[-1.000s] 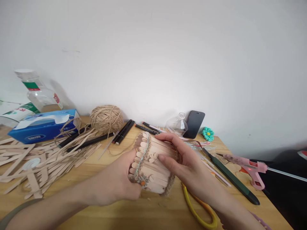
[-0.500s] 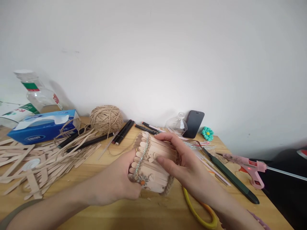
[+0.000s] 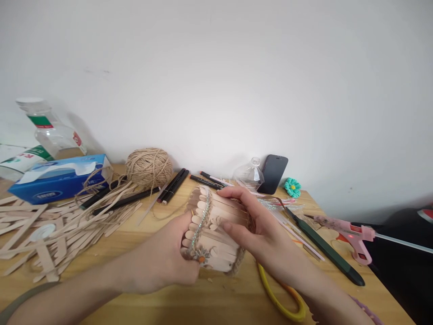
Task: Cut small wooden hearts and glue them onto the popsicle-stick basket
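Observation:
A holder made of wooden craft sticks (image 3: 219,241) lies tilted on its side between my hands. Glittery trim and twine run along its left end, with a grey flower (image 3: 201,256) with an orange centre near the lower corner. My left hand (image 3: 169,253) grips the left end, fingers partly inside or behind it, thumb below. My right hand (image 3: 260,225) wraps over the right side. Its thumb presses beside a small wooden flower-like piece (image 3: 215,223) on the stick surface. The fingertips beyond the far edge are partly hidden.
Loose craft sticks (image 3: 61,248), a blue tissue box (image 3: 57,180) and a twine ball (image 3: 149,167) lie left. Black markers (image 3: 174,186) lie behind. Rightward are a phone (image 3: 274,174), a green-handled tool (image 3: 328,248), a pink glue gun (image 3: 355,230) and yellow-handled scissors (image 3: 275,300).
The view has shifted very slightly. Both hands keep their hold on the craft-stick holder, and the right thumb stays pressed by the small wooden piece.

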A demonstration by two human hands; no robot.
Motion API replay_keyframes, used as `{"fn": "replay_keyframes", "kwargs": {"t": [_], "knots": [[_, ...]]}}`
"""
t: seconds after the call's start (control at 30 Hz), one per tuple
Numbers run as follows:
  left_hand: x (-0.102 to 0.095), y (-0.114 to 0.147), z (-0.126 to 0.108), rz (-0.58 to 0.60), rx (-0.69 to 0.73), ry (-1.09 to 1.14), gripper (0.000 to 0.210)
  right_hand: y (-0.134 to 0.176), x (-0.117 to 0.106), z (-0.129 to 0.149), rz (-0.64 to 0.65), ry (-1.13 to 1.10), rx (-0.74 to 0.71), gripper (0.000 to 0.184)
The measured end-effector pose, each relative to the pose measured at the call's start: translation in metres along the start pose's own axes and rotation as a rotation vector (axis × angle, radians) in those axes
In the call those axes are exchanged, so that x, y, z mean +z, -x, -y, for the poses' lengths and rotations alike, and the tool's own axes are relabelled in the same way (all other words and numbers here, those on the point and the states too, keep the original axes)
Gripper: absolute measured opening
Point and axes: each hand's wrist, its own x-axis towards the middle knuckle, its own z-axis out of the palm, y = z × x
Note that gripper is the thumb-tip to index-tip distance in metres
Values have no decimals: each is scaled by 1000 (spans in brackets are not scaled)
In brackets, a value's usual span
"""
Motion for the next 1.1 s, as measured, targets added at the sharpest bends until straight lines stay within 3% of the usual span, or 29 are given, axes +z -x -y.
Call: {"fn": "replay_keyframes", "kwargs": {"t": [0.27,0.33,0.4,0.5,0.6,0.73,0.9,0.97,1.1], "knots": [[0,-3,-6,5,-49,81,45,0,3,3,-41,-142,75,33],[0,-4,-10,10,-61,151,47,-4,-1,2,-153,-302,53,22],[0,-6,-12,-20,-58,215,49,-9,-10,-2,-358,-530,-15,12],[0,-11,-13,-98,-55,262,48,-14,-26,-10,-587,-760,-84,16],[-1,-15,-10,-156,-24,294,48,-13,-31,-19,-611,-555,-96,20],[0,-17,-7,-207,11,319,54,-5,-17,-24,-557,-201,-168,24],[7,-16,-9,-235,23,334,55,1,-2,-15,-423,546,-632,9],[10,-15,-10,-219,36,320,55,-1,2,-12,-410,658,-716,15],[15,-14,-11,-230,62,272,48,-5,8,-12,-409,749,-744,10]]}}
